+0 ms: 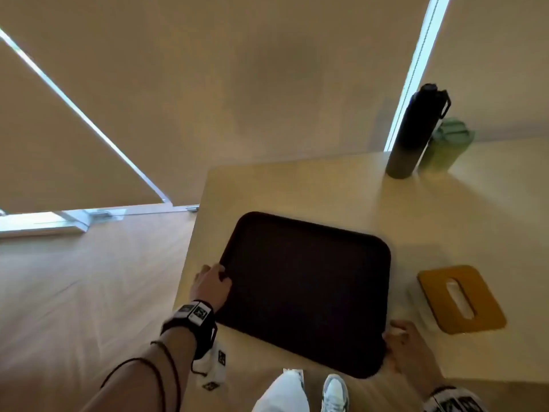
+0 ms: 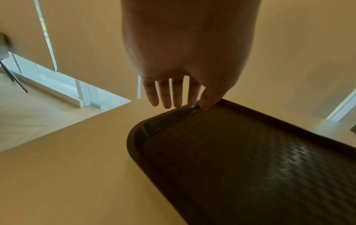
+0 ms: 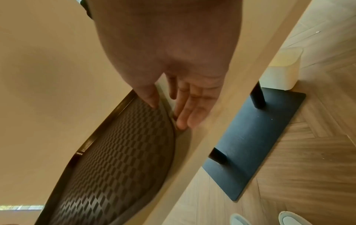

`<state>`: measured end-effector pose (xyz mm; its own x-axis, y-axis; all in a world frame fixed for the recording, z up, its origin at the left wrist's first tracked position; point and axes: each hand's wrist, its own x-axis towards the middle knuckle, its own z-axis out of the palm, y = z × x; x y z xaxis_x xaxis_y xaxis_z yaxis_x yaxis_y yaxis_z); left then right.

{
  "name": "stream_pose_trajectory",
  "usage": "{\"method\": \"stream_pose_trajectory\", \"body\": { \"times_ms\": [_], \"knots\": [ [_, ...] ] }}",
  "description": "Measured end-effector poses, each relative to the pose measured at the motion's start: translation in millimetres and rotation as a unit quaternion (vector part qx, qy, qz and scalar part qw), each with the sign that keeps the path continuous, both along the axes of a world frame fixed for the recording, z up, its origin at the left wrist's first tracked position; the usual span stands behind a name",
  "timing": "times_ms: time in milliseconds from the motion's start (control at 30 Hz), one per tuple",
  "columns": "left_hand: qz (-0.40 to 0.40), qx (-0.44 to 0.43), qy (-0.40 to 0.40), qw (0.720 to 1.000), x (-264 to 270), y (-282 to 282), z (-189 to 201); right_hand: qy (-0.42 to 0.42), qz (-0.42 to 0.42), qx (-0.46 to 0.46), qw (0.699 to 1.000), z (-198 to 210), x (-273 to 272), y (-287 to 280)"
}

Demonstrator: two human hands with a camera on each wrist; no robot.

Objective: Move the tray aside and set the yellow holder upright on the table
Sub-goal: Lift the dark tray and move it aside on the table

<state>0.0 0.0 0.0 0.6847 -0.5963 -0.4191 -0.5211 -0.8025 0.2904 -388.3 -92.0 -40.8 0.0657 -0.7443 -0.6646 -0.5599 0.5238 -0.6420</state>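
A dark brown textured tray (image 1: 303,292) (image 2: 250,167) (image 3: 115,152) lies flat on the light wooden table (image 1: 297,188), close to its left and near edges. My left hand (image 1: 212,285) (image 2: 186,105) is at the tray's left rim, thumb on the rim and fingers straight just outside it. At the near right corner my right hand (image 1: 401,343) (image 3: 169,114) has its thumb on the rim and straight fingers on the table against the edge. The yellow holder (image 1: 462,298), with a slot in it, lies flat to the right of the tray.
A tall black bottle (image 1: 416,129) and a green cup (image 1: 448,144) stand at the table's far side. The table's left edge runs just beside my left hand. Below the near edge are my shoes (image 1: 334,391), the dark table base (image 3: 256,137) and a white bin (image 3: 283,67).
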Motion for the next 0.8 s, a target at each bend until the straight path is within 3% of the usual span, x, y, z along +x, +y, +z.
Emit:
{"method": "stream_pose_trajectory", "body": {
  "times_ms": [133,466,799],
  "knots": [
    [0.0,0.024,-0.039,0.999,15.0,-20.6,-4.0,-0.006,0.008,-0.039,0.999,-4.9,12.6,-12.4],
    [0.013,-0.055,0.021,0.998,46.4,-54.4,-33.4,0.039,-0.019,-0.114,0.992,0.7,41.1,-36.2],
    [0.017,-0.126,0.045,0.991,99.0,-124.9,-49.0,0.113,-0.013,-0.186,0.976,-15.8,96.5,-148.9]
  ]
}}
